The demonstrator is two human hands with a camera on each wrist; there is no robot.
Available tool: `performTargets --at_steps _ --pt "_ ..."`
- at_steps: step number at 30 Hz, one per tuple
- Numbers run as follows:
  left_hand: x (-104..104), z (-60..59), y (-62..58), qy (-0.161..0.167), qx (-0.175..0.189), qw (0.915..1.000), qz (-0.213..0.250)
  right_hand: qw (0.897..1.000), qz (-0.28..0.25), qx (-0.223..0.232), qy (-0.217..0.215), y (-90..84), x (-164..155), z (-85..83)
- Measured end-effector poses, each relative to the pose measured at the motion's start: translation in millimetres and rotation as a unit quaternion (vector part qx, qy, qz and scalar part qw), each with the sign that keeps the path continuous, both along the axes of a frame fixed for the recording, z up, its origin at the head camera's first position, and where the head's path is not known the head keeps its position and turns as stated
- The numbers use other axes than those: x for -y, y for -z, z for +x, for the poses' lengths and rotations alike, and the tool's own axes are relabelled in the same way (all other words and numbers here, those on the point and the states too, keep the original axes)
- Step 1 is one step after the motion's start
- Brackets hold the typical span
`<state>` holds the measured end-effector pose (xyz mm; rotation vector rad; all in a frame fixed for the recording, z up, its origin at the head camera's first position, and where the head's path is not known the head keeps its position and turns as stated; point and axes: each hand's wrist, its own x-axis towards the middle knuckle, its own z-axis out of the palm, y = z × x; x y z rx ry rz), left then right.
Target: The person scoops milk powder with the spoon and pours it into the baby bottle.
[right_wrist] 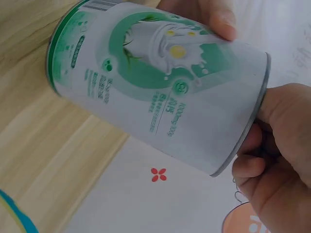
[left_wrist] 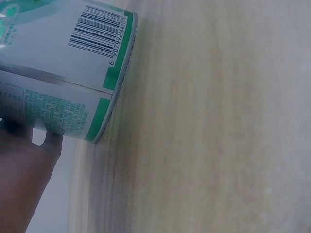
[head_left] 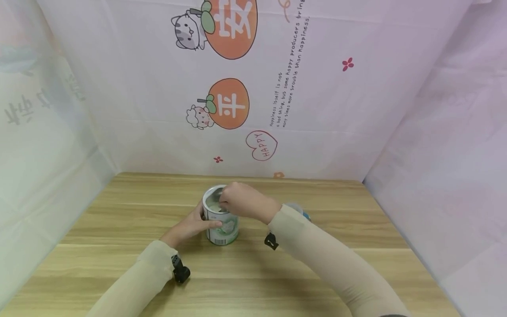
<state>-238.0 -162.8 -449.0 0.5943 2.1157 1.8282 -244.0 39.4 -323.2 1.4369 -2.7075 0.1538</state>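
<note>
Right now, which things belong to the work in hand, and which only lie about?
In use:
- milk powder tin, standing on the wooden table
- left hand, holding the tin's side
- right hand, at its open rim

Lying about:
- blue-edged round thing, half hidden by the right sleeve

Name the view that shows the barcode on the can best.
The left wrist view: the barcode is large and sharp on the can there. The right wrist view catches only its edge at the top. The head view shows none of it.
</note>
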Motion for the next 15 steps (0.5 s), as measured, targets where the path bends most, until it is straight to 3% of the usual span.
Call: performTargets --at_steps 7,15 --pt "-0.2 -0.1 0.2 -0.001 -0.001 1.0000 0.000 0.998 -0.029 0.048 -0.005 3.8 -0.3 -6.3" --pt "-0.9 1.7 -1.2 0.002 0.001 1.0000 -0.001 0.995 -0.051 0.086 0.025 4.4 2.1 -8.1"
